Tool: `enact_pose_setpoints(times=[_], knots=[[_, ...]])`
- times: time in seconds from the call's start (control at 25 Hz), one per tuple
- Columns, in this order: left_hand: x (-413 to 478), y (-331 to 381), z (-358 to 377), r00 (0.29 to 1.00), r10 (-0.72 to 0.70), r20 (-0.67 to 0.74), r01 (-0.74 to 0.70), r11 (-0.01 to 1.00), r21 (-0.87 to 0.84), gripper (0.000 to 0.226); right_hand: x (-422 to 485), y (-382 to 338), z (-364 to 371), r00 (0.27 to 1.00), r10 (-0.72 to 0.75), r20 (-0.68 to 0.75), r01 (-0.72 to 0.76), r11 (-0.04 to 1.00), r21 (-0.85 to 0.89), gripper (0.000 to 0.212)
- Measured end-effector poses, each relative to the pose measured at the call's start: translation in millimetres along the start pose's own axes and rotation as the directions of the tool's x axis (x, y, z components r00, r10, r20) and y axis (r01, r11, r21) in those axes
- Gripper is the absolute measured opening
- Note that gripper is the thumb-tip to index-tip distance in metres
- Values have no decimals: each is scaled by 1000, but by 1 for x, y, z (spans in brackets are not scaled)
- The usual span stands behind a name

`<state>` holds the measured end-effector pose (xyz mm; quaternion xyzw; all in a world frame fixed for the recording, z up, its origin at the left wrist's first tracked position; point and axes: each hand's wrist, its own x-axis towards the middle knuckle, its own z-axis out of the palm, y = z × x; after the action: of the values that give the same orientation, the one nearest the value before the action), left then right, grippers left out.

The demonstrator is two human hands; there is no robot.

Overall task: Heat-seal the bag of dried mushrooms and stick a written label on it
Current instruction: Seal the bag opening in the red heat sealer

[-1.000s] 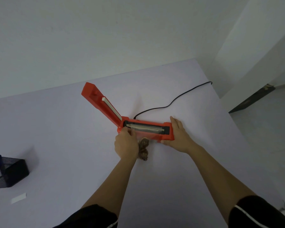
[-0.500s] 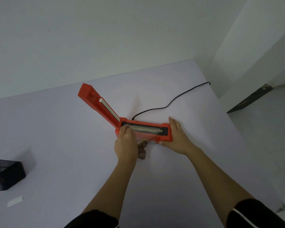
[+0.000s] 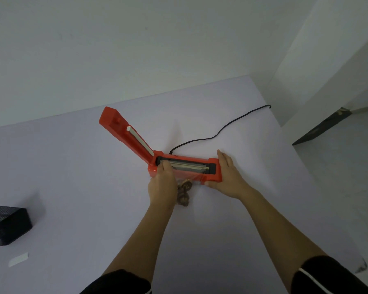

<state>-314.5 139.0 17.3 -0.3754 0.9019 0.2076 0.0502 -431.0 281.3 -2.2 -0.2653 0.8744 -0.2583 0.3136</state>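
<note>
An orange heat sealer [image 3: 213, 169] lies mid-table with its lid [image 3: 125, 136] raised up to the left. A clear bag of dried mushrooms [image 3: 184, 192] lies in front of it, its mouth laid across the sealing strip [image 3: 188, 165]. My left hand [image 3: 162, 187] pinches the bag's left edge at the strip. My right hand [image 3: 229, 177] grips the sealer's right end, thumb at the front and fingers over the back. A white blank label [image 3: 18, 259] lies near the left front of the table.
A black power cord [image 3: 219, 132] runs from the sealer's back to the table's far right edge. A black mesh pen holder [image 3: 6, 227] with a blue pen stands at the left edge. The table's right edge drops to the floor.
Both hands and the sealer keep nearly the same pose. The mushrooms show a little more beside my left hand; the view shifted slightly.
</note>
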Motion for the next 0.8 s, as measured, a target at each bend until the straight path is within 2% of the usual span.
enact_pose_setpoints(times=[0.16, 0.36, 0.56, 0.8], knots=[[3, -2, 5, 999, -54, 1, 54, 996, -73, 11, 1, 0, 0, 1000, 2, 6, -2, 1000, -2, 112], [5, 0, 9, 1000, 22, 3, -22, 998, 55, 33, 2, 1, -1, 1000, 4, 7, -4, 1000, -10, 112], [4, 3, 7, 997, 72, -21, -71, 995, 70, 41, 3, 1, -2, 1000, 10, 11, -10, 1000, -24, 111], [5, 3, 6, 1000, 19, -16, -18, 999, 29, 23, 2, 2, -4, 1000, 4, 9, -3, 1000, -18, 110]])
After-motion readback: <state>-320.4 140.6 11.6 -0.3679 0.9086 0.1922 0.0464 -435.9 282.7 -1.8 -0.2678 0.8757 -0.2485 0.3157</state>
